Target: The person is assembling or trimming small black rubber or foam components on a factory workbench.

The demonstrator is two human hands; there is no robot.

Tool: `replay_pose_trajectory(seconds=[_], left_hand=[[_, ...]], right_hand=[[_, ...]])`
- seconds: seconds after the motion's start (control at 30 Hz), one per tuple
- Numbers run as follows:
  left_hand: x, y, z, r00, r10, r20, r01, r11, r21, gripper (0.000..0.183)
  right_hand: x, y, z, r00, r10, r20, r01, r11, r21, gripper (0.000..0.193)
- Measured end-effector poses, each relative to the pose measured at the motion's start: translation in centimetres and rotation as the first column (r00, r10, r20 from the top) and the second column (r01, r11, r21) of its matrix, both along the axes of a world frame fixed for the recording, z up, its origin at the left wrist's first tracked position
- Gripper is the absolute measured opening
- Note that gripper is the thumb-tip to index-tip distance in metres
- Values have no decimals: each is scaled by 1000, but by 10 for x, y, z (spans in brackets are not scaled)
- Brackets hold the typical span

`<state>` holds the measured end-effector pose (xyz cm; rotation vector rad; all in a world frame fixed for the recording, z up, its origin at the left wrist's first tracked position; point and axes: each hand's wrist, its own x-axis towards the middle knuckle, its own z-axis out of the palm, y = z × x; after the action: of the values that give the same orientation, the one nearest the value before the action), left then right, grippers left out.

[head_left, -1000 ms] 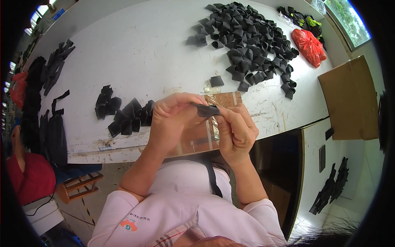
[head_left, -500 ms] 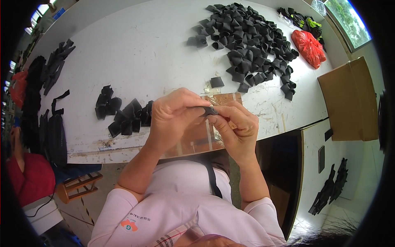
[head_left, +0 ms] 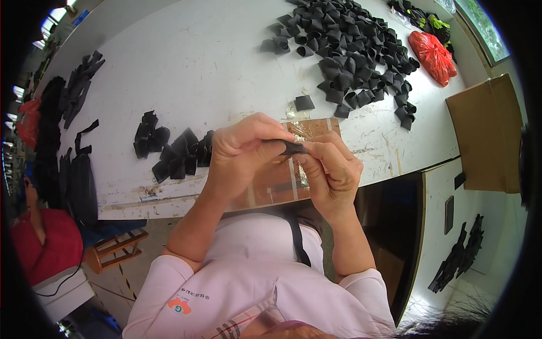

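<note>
Between my hands is a small black piece of folded material (head_left: 292,148), thin and bent, pinched at both ends. My left hand (head_left: 240,151) grips its left side, thumb and fingers closed over much of it. My right hand (head_left: 332,168) pinches the other end between thumb and index finger. Both are raised over a brown board wrapped in clear tape (head_left: 276,185) at the table's front edge. Just beyond the board lies a flat black square (head_left: 304,103). Left of my left hand sit several looped black pieces (head_left: 182,155).
A large heap of black folded pieces (head_left: 361,62) covers the far right of the white table (head_left: 169,73). Past it are a red plastic bag (head_left: 432,57) and a cardboard box (head_left: 484,135). Black strips (head_left: 80,85) lie far left; a person in red (head_left: 48,246) is beside a wooden stool (head_left: 116,250).
The whole view has shifted slightly, with the table sitting a bit higher and farther right. Both hands keep their pinch; a little more of the black piece shows between them.
</note>
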<state>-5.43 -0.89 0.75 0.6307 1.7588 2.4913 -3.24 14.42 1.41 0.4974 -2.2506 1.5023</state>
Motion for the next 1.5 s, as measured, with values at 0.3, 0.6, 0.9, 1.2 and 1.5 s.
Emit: replay_pose_trajectory(seconds=[0.3,0.6,0.9,1.2,1.5], left_hand=[[12,8,-5,986,89,141,-94,995,26,13],[3,12,34,877,106,-468,-359,792,-494,14],[3,5,15,913,223,-341,-365,821,-439,10],[-5,-64,-70,787,611,-89,-527,590,-612,19],[-7,-47,-114,840,358,-407,-434,-6,-901,19]], right_hand=[[0,1,10,1000,1,5,-1,996,90,15],[3,0,10,996,-31,84,35,999,-38,12],[-1,-9,-11,998,-55,-8,56,998,7,5],[-53,36,25,921,-238,309,367,798,-479,31],[44,-22,-53,778,105,619,121,942,-312,21]])
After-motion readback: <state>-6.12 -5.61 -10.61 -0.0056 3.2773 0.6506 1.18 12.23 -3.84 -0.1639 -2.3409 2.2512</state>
